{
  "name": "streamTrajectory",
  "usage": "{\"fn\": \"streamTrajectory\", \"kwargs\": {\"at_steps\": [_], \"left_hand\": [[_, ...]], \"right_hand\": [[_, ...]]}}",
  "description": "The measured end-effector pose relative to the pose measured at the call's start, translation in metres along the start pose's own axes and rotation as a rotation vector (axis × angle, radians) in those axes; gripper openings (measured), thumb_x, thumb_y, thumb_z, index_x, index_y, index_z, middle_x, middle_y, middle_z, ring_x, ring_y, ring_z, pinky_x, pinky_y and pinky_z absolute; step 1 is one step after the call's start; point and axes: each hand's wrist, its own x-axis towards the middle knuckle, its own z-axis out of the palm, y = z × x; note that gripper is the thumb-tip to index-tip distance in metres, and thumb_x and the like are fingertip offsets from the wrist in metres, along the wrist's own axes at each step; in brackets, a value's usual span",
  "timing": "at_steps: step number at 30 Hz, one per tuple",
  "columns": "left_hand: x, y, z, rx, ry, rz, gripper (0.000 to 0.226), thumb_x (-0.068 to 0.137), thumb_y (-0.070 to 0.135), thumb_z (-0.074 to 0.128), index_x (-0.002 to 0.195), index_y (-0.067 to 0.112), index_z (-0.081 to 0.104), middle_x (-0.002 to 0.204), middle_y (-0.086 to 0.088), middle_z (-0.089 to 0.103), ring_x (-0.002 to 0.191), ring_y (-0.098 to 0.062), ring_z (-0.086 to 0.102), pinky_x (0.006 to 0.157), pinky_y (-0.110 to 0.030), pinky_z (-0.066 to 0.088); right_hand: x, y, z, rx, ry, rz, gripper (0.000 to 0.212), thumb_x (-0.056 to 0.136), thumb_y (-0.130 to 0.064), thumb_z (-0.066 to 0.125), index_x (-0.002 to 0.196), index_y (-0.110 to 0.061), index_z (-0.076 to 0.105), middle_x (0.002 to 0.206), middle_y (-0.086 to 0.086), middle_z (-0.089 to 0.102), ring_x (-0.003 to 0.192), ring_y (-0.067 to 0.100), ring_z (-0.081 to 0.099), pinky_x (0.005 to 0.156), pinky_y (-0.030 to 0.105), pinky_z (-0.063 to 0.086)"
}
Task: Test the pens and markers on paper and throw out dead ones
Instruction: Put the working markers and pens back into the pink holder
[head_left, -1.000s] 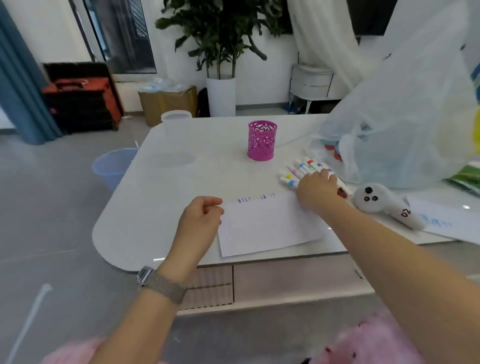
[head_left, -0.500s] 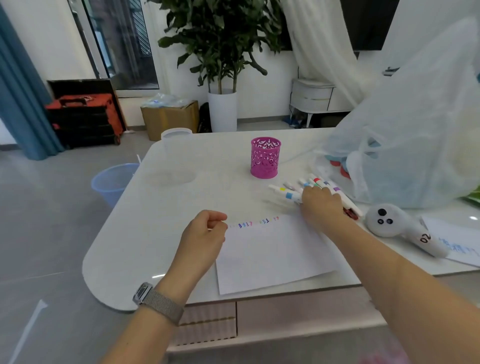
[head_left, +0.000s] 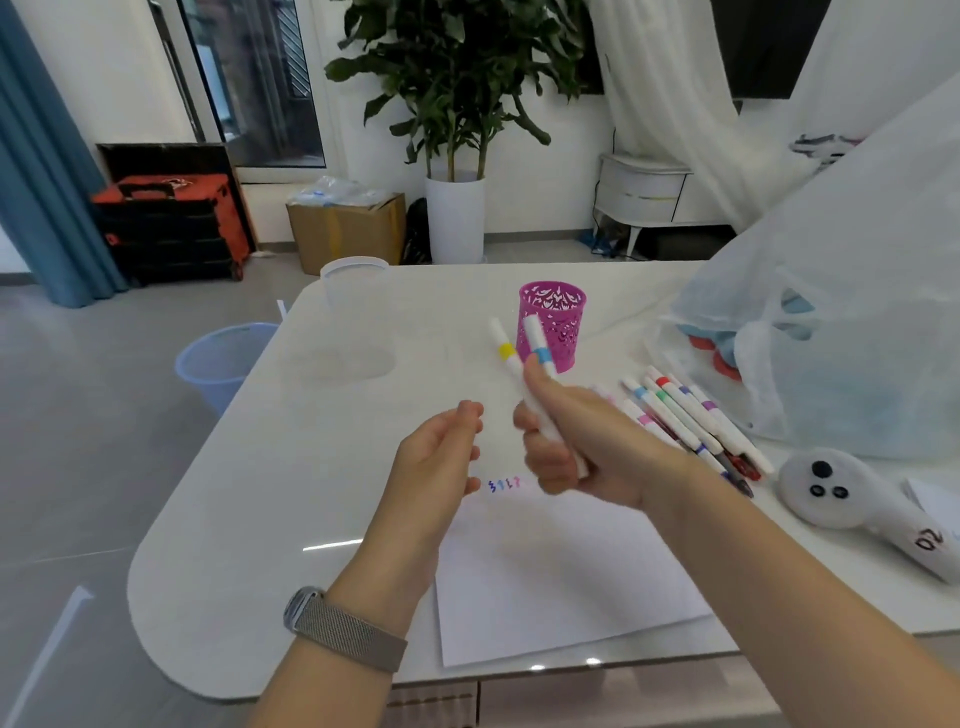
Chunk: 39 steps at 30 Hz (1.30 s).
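My right hand (head_left: 576, 441) is raised above the table and grips two white markers, one with a yellow band (head_left: 505, 351) and one with a light blue band (head_left: 542, 356), both pointing up and away. My left hand (head_left: 441, 457) hovers just left of it, fingers loosely curled, holding nothing. Below them lies a white sheet of paper (head_left: 561, 577) with small coloured scribbles (head_left: 504, 484) along its far edge. Several more markers (head_left: 680, 415) lie in a row on the table to the right. A pink lattice pen cup (head_left: 553, 325) stands behind the raised markers.
The white table (head_left: 260, 493) also carries a clear plastic cup (head_left: 353, 288), a big translucent plastic bag (head_left: 841, 312) and a white handheld device (head_left: 852, 499) at the right. A blue waste bin (head_left: 223, 358) stands on the floor left of the table.
My right hand has lifted off the marker row with two markers and moved left and up. My left hand has risen from the paper's corner and opened slightly toward them.
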Motion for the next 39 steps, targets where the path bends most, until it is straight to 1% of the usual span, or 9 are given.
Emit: {"fn": "streamTrajectory", "kwargs": {"at_steps": [3, 10, 13, 17, 21, 28, 32, 34, 39], "left_hand": [[0.002, 0.002, -0.004, -0.115, -0.123, -0.058, 0.041, 0.087, 0.052, 0.049, 0.104, 0.021, 0.069, 0.111, 0.007, 0.067, 0.104, -0.012, 0.059, 0.087, -0.031, 0.051], [-0.002, 0.006, -0.004, -0.32, -0.171, -0.093, 0.041, 0.091, 0.034, 0.051, 0.098, -0.005, 0.062, 0.075, -0.006, 0.058, 0.062, -0.009, 0.055, 0.075, -0.028, 0.047], [-0.001, 0.008, -0.008, -0.48, -0.045, -0.104, 0.026, 0.099, 0.029, 0.041, 0.088, 0.009, 0.053, 0.081, -0.005, 0.067, 0.076, -0.015, 0.068, 0.073, -0.032, 0.051], [0.004, 0.002, -0.02, -0.679, 0.107, -0.217, 0.023, 0.098, 0.035, 0.045, 0.082, 0.019, 0.044, 0.06, 0.003, 0.046, 0.069, -0.014, 0.057, 0.078, -0.041, 0.051], [-0.001, -0.002, -0.018, -0.679, 0.048, -0.313, 0.018, 0.097, 0.03, 0.049, 0.082, 0.019, 0.047, 0.061, 0.004, 0.037, 0.052, -0.012, 0.039, 0.048, -0.024, 0.039], [-0.01, -0.006, 0.002, -0.48, -0.029, -0.261, 0.018, 0.095, 0.017, 0.052, 0.093, 0.004, 0.064, 0.073, -0.003, 0.046, 0.06, -0.011, 0.039, 0.036, -0.015, 0.032], [-0.013, -0.005, 0.009, -0.492, -0.065, -0.274, 0.024, 0.095, 0.019, 0.052, 0.096, 0.001, 0.066, 0.084, -0.008, 0.061, 0.075, -0.017, 0.059, 0.06, -0.021, 0.055], [-0.013, -0.005, 0.01, -0.518, -0.082, -0.28, 0.026, 0.096, 0.021, 0.05, 0.1, 0.0, 0.065, 0.1, -0.015, 0.067, 0.091, -0.025, 0.065, 0.079, -0.032, 0.055], [-0.015, -0.006, 0.007, -0.369, -0.14, -0.249, 0.025, 0.096, 0.021, 0.05, 0.103, 0.006, 0.068, 0.105, -0.018, 0.071, 0.099, -0.03, 0.067, 0.088, -0.04, 0.052]], "right_hand": [[-0.003, 0.011, 0.012, -0.093, -0.138, 0.094, 0.062, 0.085, -0.073, 0.036, 0.06, -0.016, 0.042, 0.042, -0.001, 0.026, 0.037, 0.011, 0.021, 0.04, 0.016, 0.021], [-0.009, 0.018, 0.023, -0.116, -0.391, 0.167, 0.069, 0.071, -0.083, 0.025, 0.079, -0.018, 0.047, 0.049, -0.004, 0.03, 0.041, 0.007, 0.019, 0.039, 0.015, 0.02], [-0.009, 0.013, 0.015, -0.433, -0.127, 0.009, 0.054, 0.092, -0.064, 0.033, 0.082, -0.019, 0.061, 0.069, 0.004, 0.057, 0.051, 0.014, 0.045, 0.048, 0.021, 0.041], [-0.004, 0.011, -0.052, -1.18, 0.652, -0.233, 0.008, 0.088, -0.019, 0.058, 0.093, -0.018, 0.065, 0.103, 0.003, 0.068, 0.099, 0.022, 0.061, 0.08, 0.03, 0.049], [-0.016, 0.015, -0.085, -1.473, 0.617, 0.167, 0.031, 0.091, -0.034, 0.057, 0.114, -0.015, 0.066, 0.124, 0.002, 0.06, 0.119, 0.021, 0.053, 0.095, 0.025, 0.038], [-0.007, 0.025, -0.091, -1.309, 0.621, 0.143, 0.031, 0.083, -0.035, 0.06, 0.076, -0.005, 0.066, 0.065, 0.003, 0.052, 0.067, 0.019, 0.052, 0.063, 0.026, 0.043], [-0.015, 0.013, -0.066, -0.726, 0.434, -0.02, 0.021, 0.082, -0.021, 0.065, 0.064, -0.009, 0.063, 0.06, 0.005, 0.046, 0.056, 0.019, 0.045, 0.058, 0.024, 0.04], [-0.018, 0.009, -0.044, -0.423, 0.228, -0.063, 0.018, 0.085, -0.015, 0.066, 0.077, 0.0, 0.067, 0.062, 0.006, 0.051, 0.055, 0.016, 0.05, 0.056, 0.022, 0.045], [-0.017, 0.016, 0.003, -0.341, 0.021, -0.131, 0.013, 0.083, -0.007, 0.07, 0.094, -0.001, 0.075, 0.078, 0.01, 0.073, 0.062, 0.012, 0.067, 0.059, 0.018, 0.053]]}}
